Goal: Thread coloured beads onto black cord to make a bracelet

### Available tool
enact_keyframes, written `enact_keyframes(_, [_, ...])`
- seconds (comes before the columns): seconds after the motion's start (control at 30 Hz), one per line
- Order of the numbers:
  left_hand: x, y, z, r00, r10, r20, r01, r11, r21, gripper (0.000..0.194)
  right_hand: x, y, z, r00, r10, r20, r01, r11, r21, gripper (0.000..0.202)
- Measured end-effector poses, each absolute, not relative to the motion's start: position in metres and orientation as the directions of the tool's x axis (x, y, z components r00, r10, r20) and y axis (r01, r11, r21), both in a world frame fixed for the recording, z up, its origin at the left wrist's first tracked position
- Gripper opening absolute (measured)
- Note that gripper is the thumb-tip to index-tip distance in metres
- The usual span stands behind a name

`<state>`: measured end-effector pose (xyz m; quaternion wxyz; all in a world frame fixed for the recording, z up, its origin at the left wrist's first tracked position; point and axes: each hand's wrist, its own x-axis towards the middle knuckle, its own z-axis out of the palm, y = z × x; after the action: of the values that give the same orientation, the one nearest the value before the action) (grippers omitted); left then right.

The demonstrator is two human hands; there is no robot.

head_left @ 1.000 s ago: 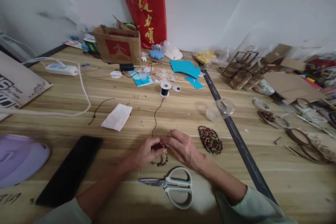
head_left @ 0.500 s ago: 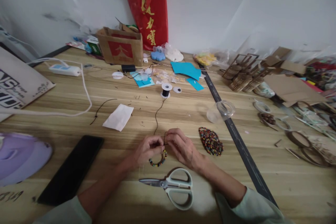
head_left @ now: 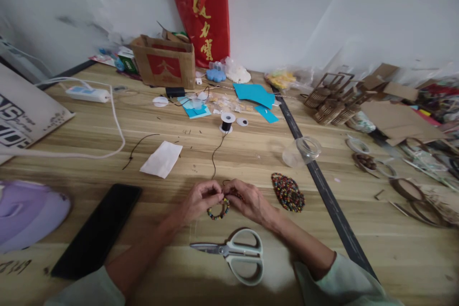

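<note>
My left hand [head_left: 203, 199] pinches the top of a small ring of multicoloured beads [head_left: 218, 216], which hangs just below its fingertips. Beside it, almost touching, my right hand [head_left: 249, 201] has its fingers closed at the same spot, on the black cord [head_left: 214, 158]. That cord runs back to a spool of black cord [head_left: 226, 123] standing upright. The exact hold on the cord is hidden between the fingertips. Grey-handled scissors [head_left: 233, 251] lie nearer to me, below the hands. A coiled pile of beaded strands [head_left: 288, 193] rests to the right.
A white paper [head_left: 161, 159], a black phone [head_left: 98, 229] and a purple object [head_left: 32, 215] lie on the left. A clear round container [head_left: 301, 151] stands at the right. Behind are blue sheets [head_left: 254, 95], a cardboard box [head_left: 165, 64] and a red bag [head_left: 206, 19].
The bead ring has moved slightly up and right. My hands have drawn closer together, and the right fingers have curled in more around the cord.
</note>
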<state>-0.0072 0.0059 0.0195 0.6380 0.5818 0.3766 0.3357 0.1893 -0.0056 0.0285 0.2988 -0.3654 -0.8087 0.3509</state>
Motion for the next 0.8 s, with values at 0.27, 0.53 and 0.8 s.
enact_keyframes(0.27, [-0.008, 0.008, 0.02, 0.48, 0.871, -0.106, -0.091, 0.17, 0.981, 0.032, 0.193, 0.002, 0.029, -0.522, 0.808, 0.274, 0.312, 0.48, -0.82, 0.012])
enact_keyframes(0.53, [-0.008, 0.007, 0.022, 0.518, 0.855, -0.026, -0.104, 0.094, 0.99, 0.032, 0.192, 0.001, 0.034, -0.492, 0.842, 0.22, 0.364, 0.429, -0.827, 0.014])
enact_keyframes(0.8, [-0.009, 0.008, 0.02, 0.55, 0.835, 0.021, -0.115, 0.051, 0.992, 0.032, 0.194, 0.0, 0.04, -0.52, 0.825, 0.224, 0.413, 0.472, -0.779, 0.014])
